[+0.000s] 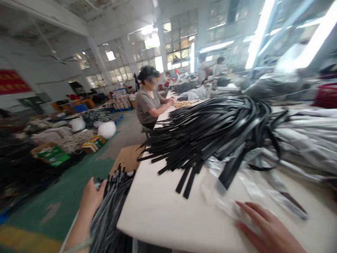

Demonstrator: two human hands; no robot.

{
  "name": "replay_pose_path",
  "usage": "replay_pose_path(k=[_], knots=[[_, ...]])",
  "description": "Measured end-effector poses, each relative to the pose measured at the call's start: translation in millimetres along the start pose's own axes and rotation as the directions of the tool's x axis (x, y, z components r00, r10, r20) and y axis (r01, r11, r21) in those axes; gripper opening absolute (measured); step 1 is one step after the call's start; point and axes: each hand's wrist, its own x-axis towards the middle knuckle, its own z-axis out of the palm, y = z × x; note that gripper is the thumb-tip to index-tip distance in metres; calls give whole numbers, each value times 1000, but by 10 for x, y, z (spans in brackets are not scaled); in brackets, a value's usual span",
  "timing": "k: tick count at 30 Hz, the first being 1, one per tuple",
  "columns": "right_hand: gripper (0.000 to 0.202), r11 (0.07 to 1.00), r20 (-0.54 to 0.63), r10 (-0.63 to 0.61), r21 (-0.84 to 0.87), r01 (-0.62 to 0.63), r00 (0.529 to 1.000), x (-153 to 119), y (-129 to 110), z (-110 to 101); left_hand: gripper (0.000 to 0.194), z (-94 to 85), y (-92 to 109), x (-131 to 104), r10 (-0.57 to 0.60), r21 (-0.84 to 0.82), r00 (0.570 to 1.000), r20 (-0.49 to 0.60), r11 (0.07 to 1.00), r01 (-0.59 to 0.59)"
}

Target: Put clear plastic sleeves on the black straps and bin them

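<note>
Low at the left, my left hand (92,195) is closed around the end of a dark strip, at the edge of a bundle of black and grey strips (112,207) beside the table. My right hand (263,223) is over the front right of the white table (158,200), fingers apart, close to thin clear plastic (223,200) that it may touch; blur hides the contact. A large heap of black straps (210,130) lies on the table beyond both hands, some ends pointing toward me.
A cardboard box (127,156) stands against the table's left edge. Further along sits a person (150,102) near small gold-coloured pieces (183,104). Whitish plastic-wrapped material (310,137) fills the right side. Boxes and bundles line the floor at left.
</note>
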Motion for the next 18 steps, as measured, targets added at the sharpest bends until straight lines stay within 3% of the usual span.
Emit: replay_pose_path(k=[2,3,4,5,7,9,10,12,15,17,18], knots=[[34,999,27,33,-24,-32,999,117,-229,-115,83,328,402,-164,161,-24,987,2,987,-161],[28,998,49,65,-26,-63,997,183,-313,-156,78,503,612,-331,275,-57,961,38,961,-272],[24,995,88,96,-23,-94,992,245,-376,-189,69,677,819,-543,423,-98,902,89,905,-415],[22,992,120,126,-21,-125,985,299,-423,-216,57,843,1018,-786,645,-123,754,126,764,-633],[19,987,157,157,-11,-158,975,372,-485,-254,46,1130,1391,-1288,892,-139,426,149,445,-884],[17,991,158,132,5,-134,979,397,-518,-273,59,1341,1722,-1689,955,-142,253,157,276,-951],[16,995,148,96,12,-98,984,394,-523,-279,66,1414,1865,-1823,965,-150,201,171,227,-962],[16,1000,117,15,16,-17,993,367,-503,-288,62,1507,2085,-1951,962,-184,161,222,204,-962],[13,1000,88,1,12,-2,996,308,-388,-313,33,1569,2223,-1908,941,-221,188,281,254,-942],[12,998,116,21,60,-28,993,286,-277,-326,33,1601,2223,-1838,951,-210,187,248,241,-948],[11,995,134,5,95,-17,991,284,-224,-323,43,1619,2215,-1817,964,-193,172,204,212,-958]])
